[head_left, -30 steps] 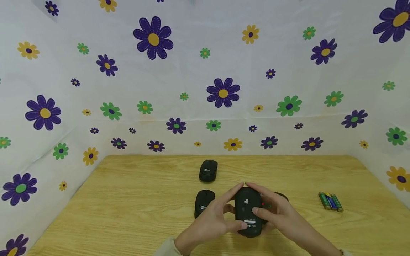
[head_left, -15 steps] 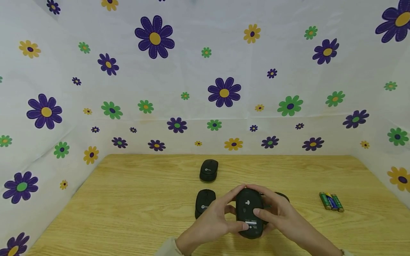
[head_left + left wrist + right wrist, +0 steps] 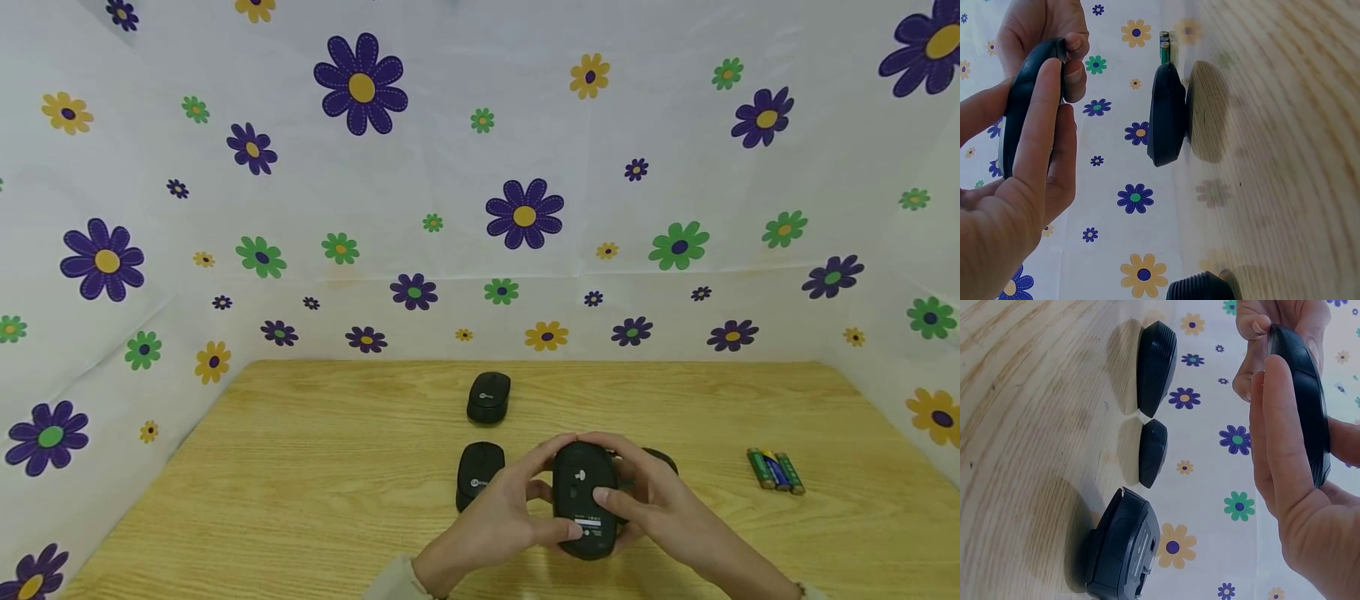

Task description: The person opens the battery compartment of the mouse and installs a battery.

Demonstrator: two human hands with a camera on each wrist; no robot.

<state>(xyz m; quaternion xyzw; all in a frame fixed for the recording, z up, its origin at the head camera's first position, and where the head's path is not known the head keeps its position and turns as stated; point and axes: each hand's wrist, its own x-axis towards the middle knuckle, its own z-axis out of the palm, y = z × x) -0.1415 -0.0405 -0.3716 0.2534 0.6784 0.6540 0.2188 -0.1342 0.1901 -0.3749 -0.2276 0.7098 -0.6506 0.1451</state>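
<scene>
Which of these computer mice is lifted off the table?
The computer mouse held by the left hand and right hand, labelled underside showing; the other mice rest on the table.

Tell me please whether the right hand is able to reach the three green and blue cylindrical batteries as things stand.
Probably yes, though the right hand must first release the black oval plastic mouse it holds with the left hand; over the wooden table, the way to the batteries looks free.

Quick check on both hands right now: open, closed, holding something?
Left hand: holding a black mouse, underside toward the head camera.
Right hand: holding the same mouse.
</scene>
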